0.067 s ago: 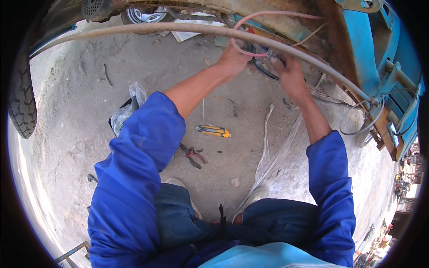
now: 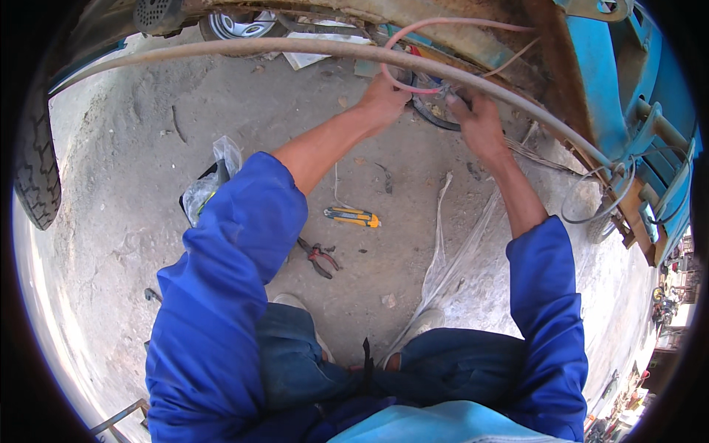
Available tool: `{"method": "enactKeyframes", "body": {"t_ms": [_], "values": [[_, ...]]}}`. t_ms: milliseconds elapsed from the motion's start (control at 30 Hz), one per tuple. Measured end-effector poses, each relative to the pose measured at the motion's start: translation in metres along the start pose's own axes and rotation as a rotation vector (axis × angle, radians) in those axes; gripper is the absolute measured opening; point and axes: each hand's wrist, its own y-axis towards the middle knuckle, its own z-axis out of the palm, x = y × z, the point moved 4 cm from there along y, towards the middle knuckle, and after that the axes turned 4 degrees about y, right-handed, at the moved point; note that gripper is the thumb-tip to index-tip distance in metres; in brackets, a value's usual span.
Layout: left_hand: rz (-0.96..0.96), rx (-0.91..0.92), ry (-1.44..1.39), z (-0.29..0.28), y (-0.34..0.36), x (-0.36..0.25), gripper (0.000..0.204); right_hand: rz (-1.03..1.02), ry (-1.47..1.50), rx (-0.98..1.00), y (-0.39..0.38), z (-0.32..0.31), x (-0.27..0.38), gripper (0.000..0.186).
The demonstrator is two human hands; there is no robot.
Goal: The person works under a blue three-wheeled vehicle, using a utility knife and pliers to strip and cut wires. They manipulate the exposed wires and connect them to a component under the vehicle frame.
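Both arms reach forward to the underside of a rusty, blue-painted vehicle frame. My left hand is closed at one end of a short black cable, its fingertips partly hidden behind a pink hose. Across from it, my right hand is closed, with thumb and fingers pinched at a greyish clump beside the cable. What exactly lies in that pinch is too small to tell. The pink hose loops down in front of the work between the hands. A long, dusty brown pipe arches across, close to both hands.
On the concrete ground lie a yellow utility knife, red-handled pliers and a clear plastic bag with dark things. A thin plastic sheet trails at right. A tyre stands far left; blue metalwork rises at right.
The black cable between my hands has shifted slightly. Both hands and arms keep almost the same place.
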Motion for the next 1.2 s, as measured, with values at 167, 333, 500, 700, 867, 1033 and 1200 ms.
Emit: {"method": "enactKeyframes", "body": {"t_ms": [167, 333, 500, 700, 867, 1033, 1200], "values": [[-0.015, 0.015, 0.022, -0.013, 0.006, 0.011, 0.022, -0.161, -0.028, -0.071, 0.000, 0.002, 0.006, 0.033], [0.045, -0.016, 0.219, -0.006, -0.001, -0.003, 0.027, -0.242, -0.011, -0.135, -0.004, -0.004, 0.015, 0.028], [0.232, -0.102, 0.567, -0.003, -0.032, -0.039, 0.037, -0.400, -0.068, -0.204, -0.002, -0.003, 0.025, 0.019], [0.755, -0.067, 0.522, 0.007, -0.063, -0.086, 0.028, -0.323, -0.031, -0.194, 0.000, -0.001, 0.022, 0.020], [0.706, -0.046, 0.371, 0.008, -0.060, -0.090, 0.023, -0.294, 0.046, -0.097, 0.001, -0.002, 0.023, 0.019], [0.825, -0.052, 0.554, 0.016, -0.062, -0.093, 0.021, -0.252, 0.095, -0.108, 0.002, -0.003, 0.019, 0.022], [0.634, -0.069, 0.529, 0.010, -0.051, -0.092, 0.025, -0.229, 0.221, -0.110, 0.004, 0.001, 0.006, 0.026]]}}
